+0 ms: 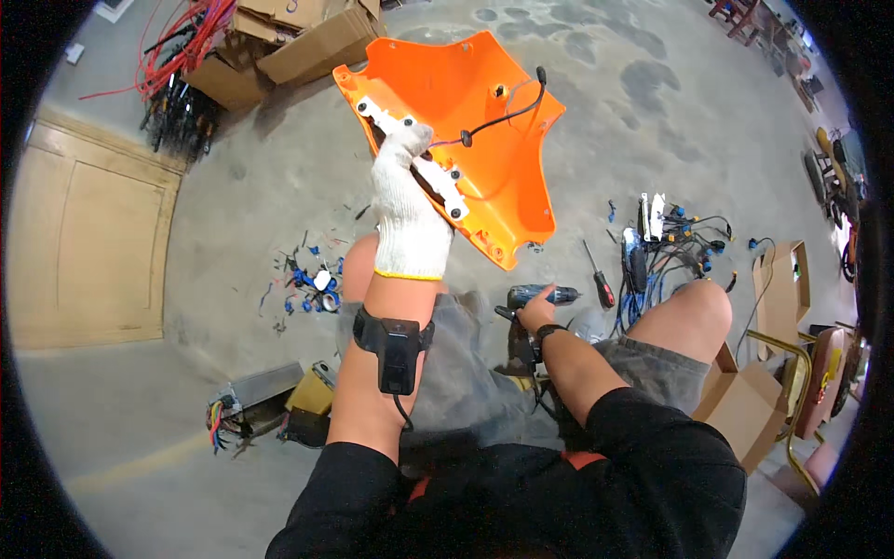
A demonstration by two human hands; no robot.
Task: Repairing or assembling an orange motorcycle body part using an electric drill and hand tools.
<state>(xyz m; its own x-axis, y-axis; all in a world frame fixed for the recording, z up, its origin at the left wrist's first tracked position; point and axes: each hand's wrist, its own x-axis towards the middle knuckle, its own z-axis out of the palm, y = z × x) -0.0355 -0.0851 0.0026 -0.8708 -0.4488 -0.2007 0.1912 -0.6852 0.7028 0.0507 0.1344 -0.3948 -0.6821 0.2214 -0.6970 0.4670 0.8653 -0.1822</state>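
Observation:
An orange molded plastic cover (503,177) is held up in front of me, its hollow inner side facing me. My left hand (407,149), in a white knit glove, is closed on the cover's near left edge, between two white brackets fixed there with dark fasteners. A black cable (503,119) with a connector runs out of the cover's inside. My bare right hand (537,312) is wrapped round a cordless drill (559,295), low between my knees. The drill points to the right, and part of its grip is hidden by my hand.
A red-handled screwdriver (603,287) lies right of the drill, by a heap of cables and connectors (643,256). Small blue and white scraps (312,284) litter the floor at left. Cardboard boxes (317,47) stand far left; an open carton (745,410) is at right.

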